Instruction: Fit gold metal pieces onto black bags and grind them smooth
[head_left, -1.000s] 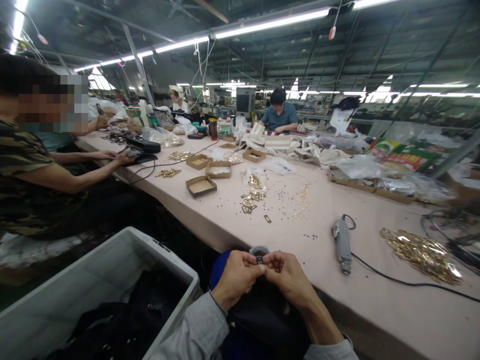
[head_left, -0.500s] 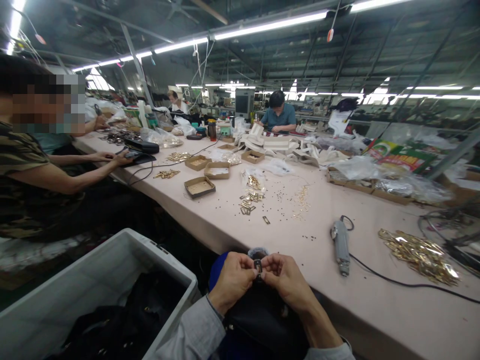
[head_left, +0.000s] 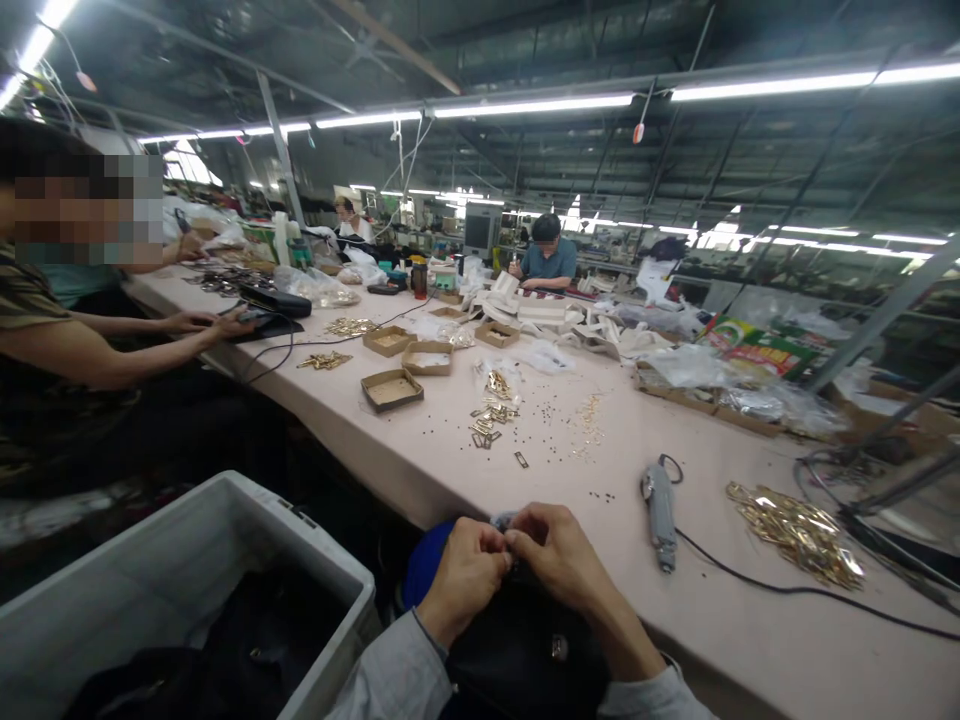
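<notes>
Left hand (head_left: pixel 466 578), right hand (head_left: pixel 556 558): pinching, apparently on dark strap (head_left: pixel 515 566), mostly hidden
Strap: likely light, bendy; take edges
Black bag (head_left: pixel 514 650): probably soft, slick

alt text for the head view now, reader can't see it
A person's left hand and right hand close together over a black item beside a pale table, where a grey power tool and gold-coloured metal pieces lie.

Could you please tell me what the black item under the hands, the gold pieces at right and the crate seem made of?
Black item: perhaps leather or imitation leather, smooth with a faint sheen. Gold pieces: probably metal, polished, given bright glints. Crate: likely rigid plastic, matt, with smooth pale walls and rounded corners.
</notes>
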